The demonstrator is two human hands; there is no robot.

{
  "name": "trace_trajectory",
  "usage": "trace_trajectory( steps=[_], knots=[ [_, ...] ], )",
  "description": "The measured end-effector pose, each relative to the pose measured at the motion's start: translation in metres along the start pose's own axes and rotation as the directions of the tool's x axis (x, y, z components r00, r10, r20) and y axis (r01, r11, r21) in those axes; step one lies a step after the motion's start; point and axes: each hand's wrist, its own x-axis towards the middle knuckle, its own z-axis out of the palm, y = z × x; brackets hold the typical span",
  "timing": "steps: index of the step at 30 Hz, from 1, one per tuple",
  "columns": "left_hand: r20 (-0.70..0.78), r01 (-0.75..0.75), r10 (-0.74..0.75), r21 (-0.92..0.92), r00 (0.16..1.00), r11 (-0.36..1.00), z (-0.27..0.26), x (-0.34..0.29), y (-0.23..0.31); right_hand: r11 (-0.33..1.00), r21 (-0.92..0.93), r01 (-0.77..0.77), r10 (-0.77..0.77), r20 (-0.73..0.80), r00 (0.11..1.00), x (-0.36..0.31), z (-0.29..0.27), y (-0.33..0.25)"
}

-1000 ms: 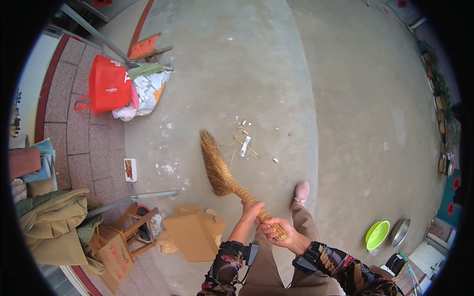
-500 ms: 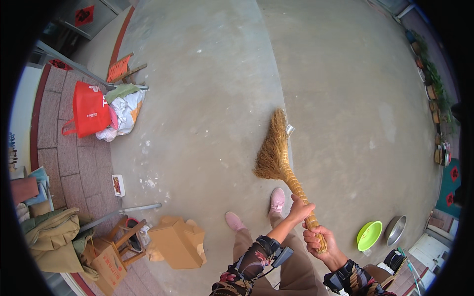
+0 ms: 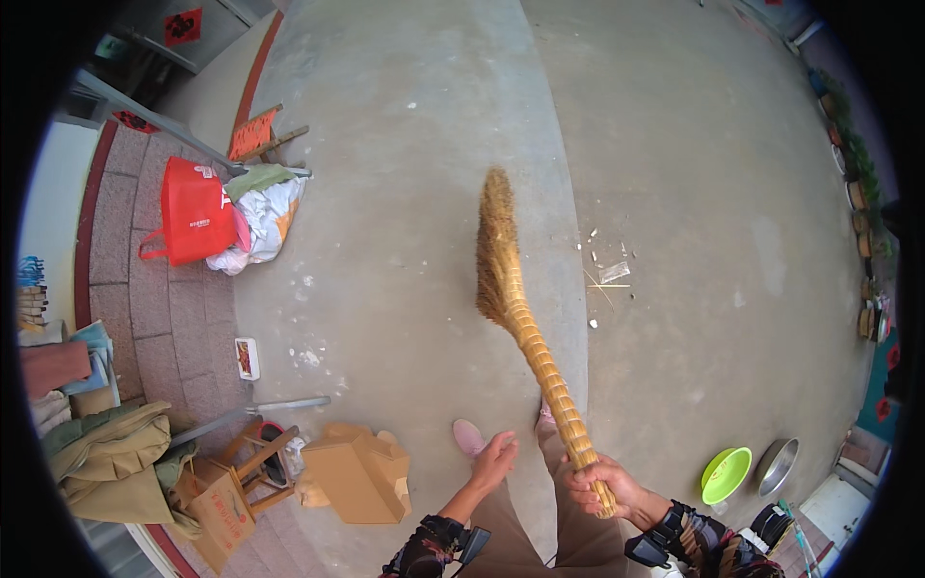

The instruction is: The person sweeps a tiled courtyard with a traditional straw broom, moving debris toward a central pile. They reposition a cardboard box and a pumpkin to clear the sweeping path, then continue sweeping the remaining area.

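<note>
The right hand (image 3: pixel 609 486) grasps the near end of a straw broom (image 3: pixel 528 337), fingers wrapped around the bound handle. The broom is in the middle of the scene, its handle slanting far and left from the hand, its brush at the far end; whether the bristles touch the concrete floor (image 3: pixel 385 241) I cannot tell. The left hand (image 3: pixel 494 460) is released from the broom, its fingers loosely bent and apart from the handle, near and left of the right hand. A pink shoe (image 3: pixel 469 438) shows just beyond it.

On the floor right of the brush, well apart from it, lie a crumpled clear wrapper (image 3: pixel 614 274), two thin sticks (image 3: pixel 610 286) that cross, and small white scraps (image 3: pixel 594 325).

Near on the right, a green basin (image 3: pixel 726 475) is just beside a metal basin (image 3: pixel 778 466). Near on the left are an open cardboard box (image 3: pixel 352 474), a wooden stool (image 3: pixel 260 467) and a heap of clothes (image 3: pixel 111 458). A small white tray (image 3: pixel 248 358) with reddish contents lies farther off on the left. Beyond it are a red bag (image 3: pixel 196 214) touching a white plastic bag (image 3: pixel 265 217), and a folding seat (image 3: pixel 252 135) with orange fabric. Potted plants (image 3: pixel 858 173) line the far right.
</note>
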Motion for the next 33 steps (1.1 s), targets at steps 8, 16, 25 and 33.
trace_trajectory(
  steps=[8,16,25,33],
  knots=[
    [-0.361,0.227,-0.197,0.040,0.911,0.973,-0.105,-0.098,-0.104,0.915,0.202,-0.350,0.294,0.263,0.919,0.199,0.023,-0.011],
    [-0.361,0.316,-0.269,0.075,0.893,0.946,-0.103,-0.148,-0.129,0.814,0.529,-0.239,0.089,0.293,0.952,0.183,-0.008,-0.066],
    [-0.358,0.168,-0.117,0.115,0.926,0.979,-0.096,-0.120,-0.111,0.729,0.660,0.182,-0.316,0.088,0.945,-0.011,-0.057,-0.132],
    [-0.419,0.246,-0.158,0.164,0.894,0.955,-0.077,-0.123,-0.116,0.861,0.433,0.266,-0.273,-0.047,0.961,-0.043,-0.058,-0.119]
  ],
)
